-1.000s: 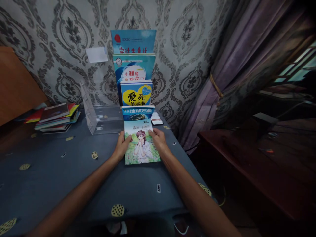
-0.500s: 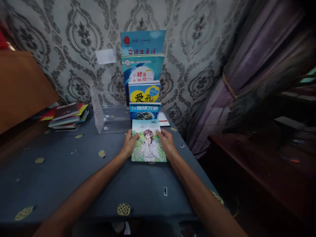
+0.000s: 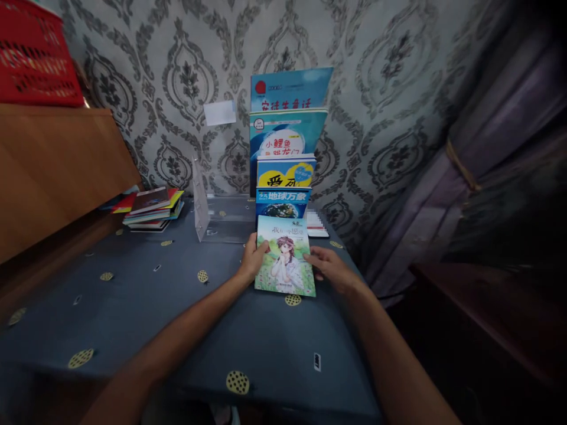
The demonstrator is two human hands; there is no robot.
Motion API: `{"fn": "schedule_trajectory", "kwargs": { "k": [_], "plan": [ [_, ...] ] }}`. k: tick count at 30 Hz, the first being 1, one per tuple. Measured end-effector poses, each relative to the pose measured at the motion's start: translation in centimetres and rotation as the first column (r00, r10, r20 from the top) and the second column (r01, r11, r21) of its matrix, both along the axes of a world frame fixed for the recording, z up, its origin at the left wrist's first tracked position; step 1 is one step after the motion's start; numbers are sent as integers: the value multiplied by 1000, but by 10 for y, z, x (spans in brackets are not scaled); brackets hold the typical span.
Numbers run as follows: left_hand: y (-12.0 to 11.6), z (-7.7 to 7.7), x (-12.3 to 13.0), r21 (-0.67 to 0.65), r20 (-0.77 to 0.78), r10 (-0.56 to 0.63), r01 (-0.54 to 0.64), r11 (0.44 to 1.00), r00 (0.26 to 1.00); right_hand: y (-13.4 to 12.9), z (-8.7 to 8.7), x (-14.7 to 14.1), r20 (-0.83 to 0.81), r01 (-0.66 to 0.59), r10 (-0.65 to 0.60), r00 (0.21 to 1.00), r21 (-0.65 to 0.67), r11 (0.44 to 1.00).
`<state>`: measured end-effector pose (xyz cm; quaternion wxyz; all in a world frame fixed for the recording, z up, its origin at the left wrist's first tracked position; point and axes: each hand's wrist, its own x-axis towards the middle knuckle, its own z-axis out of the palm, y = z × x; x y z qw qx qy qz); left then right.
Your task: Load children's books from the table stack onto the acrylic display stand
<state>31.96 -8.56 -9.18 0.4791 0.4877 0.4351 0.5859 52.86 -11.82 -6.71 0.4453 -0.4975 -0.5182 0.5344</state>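
- Plastic rack [image 3: 200, 203]: blue books [image 3: 287, 141] already stand in tiers
- Green book [image 3: 287, 271] — before the lowest tier, left hand [image 3: 254, 260] pinching its edge; right hand [image 3: 332, 268] touching, grip unclear
- Book pile [image 3: 153, 209] lies outside

Red basket [image 3: 38, 56] cut off at left; curtain [image 3: 425, 206] blurred; globe magazine [image 3: 283, 196] partly hidden behind front book [image 3: 284, 260].

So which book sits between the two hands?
The frontmost book, with a drawn figure in a green meadow; the blue-covered books rise behind it, the piled books lie off left.
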Motion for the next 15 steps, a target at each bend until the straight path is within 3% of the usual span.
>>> {"fn": "schedule_trajectory", "kwargs": {
  "k": [9, 15],
  "plan": [
    [10, 4, -4, 116, -92, 0, 11, 993, 996, 2, -5, -12, -64, 89, -81, 995, 139, 986],
    [23, 11, -3, 179, -127, -15, 38, 983, 992, 8, -10, -15, -136, 187, -167, 977, 152, 971]
  ]
}}
